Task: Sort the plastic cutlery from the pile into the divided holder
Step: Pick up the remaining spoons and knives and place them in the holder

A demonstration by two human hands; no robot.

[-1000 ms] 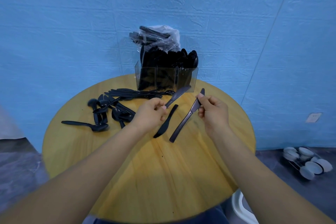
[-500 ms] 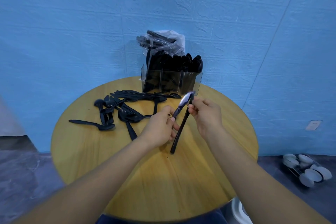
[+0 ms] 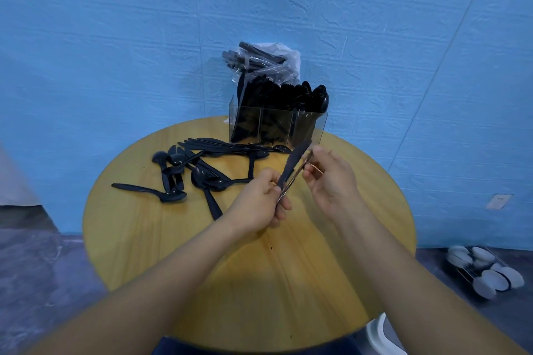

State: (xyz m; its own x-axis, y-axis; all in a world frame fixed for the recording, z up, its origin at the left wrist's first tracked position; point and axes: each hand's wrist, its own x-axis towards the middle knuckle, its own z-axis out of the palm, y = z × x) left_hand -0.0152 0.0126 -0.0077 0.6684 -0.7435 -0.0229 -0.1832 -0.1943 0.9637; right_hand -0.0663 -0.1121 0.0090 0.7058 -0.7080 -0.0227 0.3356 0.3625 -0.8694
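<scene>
Cutlery holder [image 3: 305, 130] of clear plastic stands at the far edge of your round wooden table [image 3: 161, 245], against the blue wall [image 3: 115, 37]. You can see three compartments across its front, each packed with upright black cutlery; the individual pieces inside are too dense to count. A clear bag [image 3: 266, 62] holding more black pieces rests on top at the back.

The loose pile [image 3: 199, 170] lies on the far left part of the table, just in front of and to the left of the holder. It is spoons and long handles overlapping one another; roughly ten pieces, but the overlap prevents an exact count. One spoon [image 3: 150, 192] lies apart at the pile's near-left side.

Your left hand [image 3: 256, 204] is above the table's middle, fingers curled around the lower ends of the knives [image 3: 294, 164]. Two appear bunched together, blades pointing up toward the holder; motion blur makes the count uncertain. Your right hand [image 3: 331, 179] is just beside them, thumb and fingertips pinching the bundle near its upper part.

On the floor at right lies one wire rack [image 3: 484, 271] of pale dishes.
</scene>
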